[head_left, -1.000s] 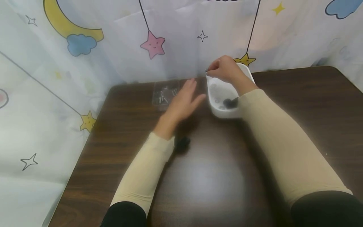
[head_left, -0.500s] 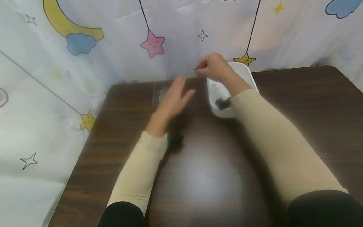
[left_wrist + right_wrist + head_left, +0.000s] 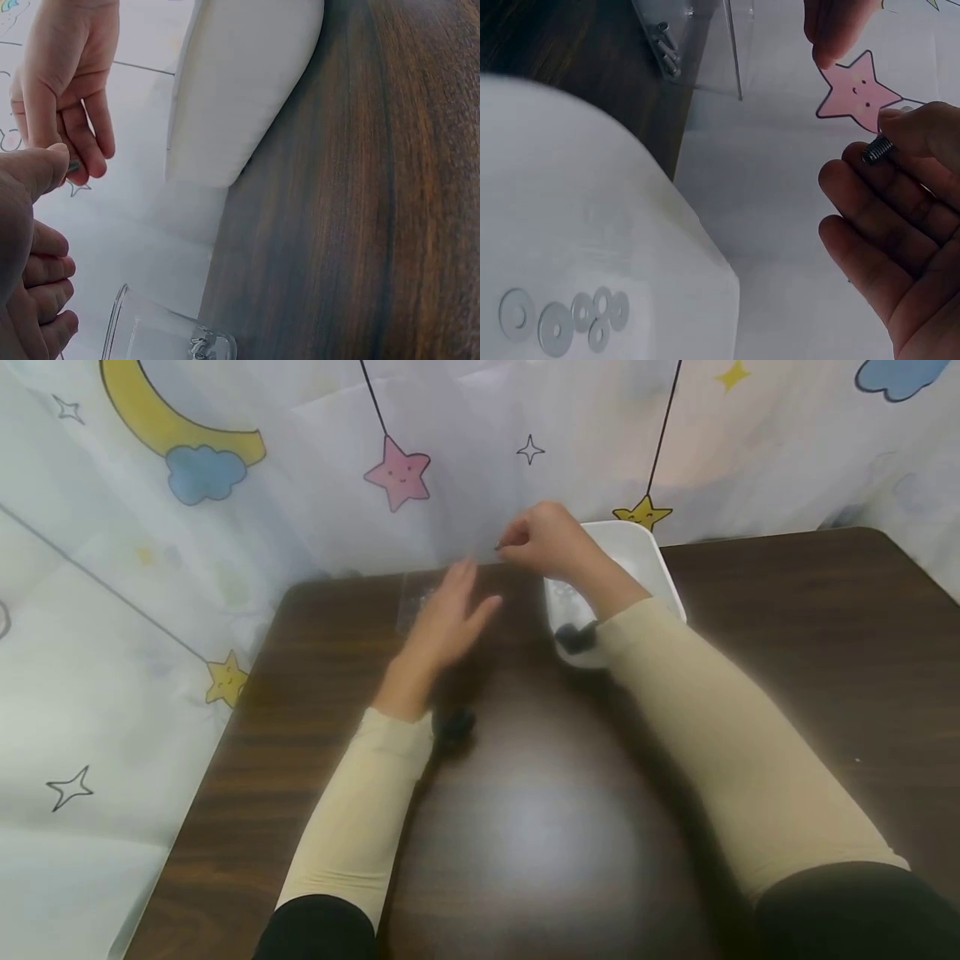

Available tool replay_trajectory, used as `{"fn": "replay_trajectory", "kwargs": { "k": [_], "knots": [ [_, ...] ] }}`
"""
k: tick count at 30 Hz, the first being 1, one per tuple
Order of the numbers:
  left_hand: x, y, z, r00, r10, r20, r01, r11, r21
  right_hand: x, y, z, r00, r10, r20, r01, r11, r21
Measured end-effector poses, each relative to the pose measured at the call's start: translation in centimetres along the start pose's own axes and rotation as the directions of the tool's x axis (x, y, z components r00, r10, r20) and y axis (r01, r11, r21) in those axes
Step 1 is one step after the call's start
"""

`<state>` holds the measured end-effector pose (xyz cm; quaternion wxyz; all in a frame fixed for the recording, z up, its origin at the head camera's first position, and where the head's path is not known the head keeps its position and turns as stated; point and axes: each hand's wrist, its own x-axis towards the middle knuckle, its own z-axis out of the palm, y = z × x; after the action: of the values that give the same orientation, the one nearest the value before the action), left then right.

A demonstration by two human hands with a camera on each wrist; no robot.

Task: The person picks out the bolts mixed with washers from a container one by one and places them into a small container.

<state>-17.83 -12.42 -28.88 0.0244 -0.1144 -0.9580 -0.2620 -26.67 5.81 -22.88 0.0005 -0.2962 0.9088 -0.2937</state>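
Between its thumb and fingers my right hand point(image 3: 551, 539) pinches a small threaded screw point(image 3: 877, 148), at the left of the white bin point(image 3: 637, 547). My left hand point(image 3: 442, 618) is held out with relaxed fingers, overlapping the clear plastic box point(image 3: 408, 602) in the head view. In the left wrist view, the left thumb point(image 3: 45, 169) overlaps the right hand's fingers near the screw. Several screws point(image 3: 667, 49) lie inside the clear box. Flat washers point(image 3: 555, 330) rest on the bin's floor, in the right wrist view.
Both containers stand at the back of the dark wood table point(image 3: 540, 827), close to a printed curtain point(image 3: 465, 468). A dark wrist camera point(image 3: 453, 724) sits by the left cuff; another point(image 3: 576, 637) by the right cuff overlaps the bin.
My right hand has moved left from over the bin, still pinching the screw. The left hand has shifted left too and covers more of the clear box.
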Motion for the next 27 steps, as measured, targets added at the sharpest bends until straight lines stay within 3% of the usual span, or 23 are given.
{"fn": "replay_trajectory", "kwargs": {
  "k": [13, 20, 27],
  "knots": [
    [-0.7, -1.3, 0.2, 1.0, 0.001, -0.023, -0.002, 0.999, -0.033, -0.2, -0.3, 1.8, 1.0, -0.018, 0.014, 0.017, 0.999, 0.046],
    [-1.3, -2.2, -0.3, 0.998, -0.032, -0.047, 0.029, 0.998, -0.06, 0.1, -0.5, 3.6, 0.993, -0.117, -0.004, 0.117, 0.993, -0.032],
    [-2.1, -4.1, -0.7, 0.996, -0.069, -0.056, 0.065, 0.996, -0.063, 0.5, -0.6, 5.4, 0.984, -0.177, 0.002, 0.177, 0.984, -0.026]
  ]
}}
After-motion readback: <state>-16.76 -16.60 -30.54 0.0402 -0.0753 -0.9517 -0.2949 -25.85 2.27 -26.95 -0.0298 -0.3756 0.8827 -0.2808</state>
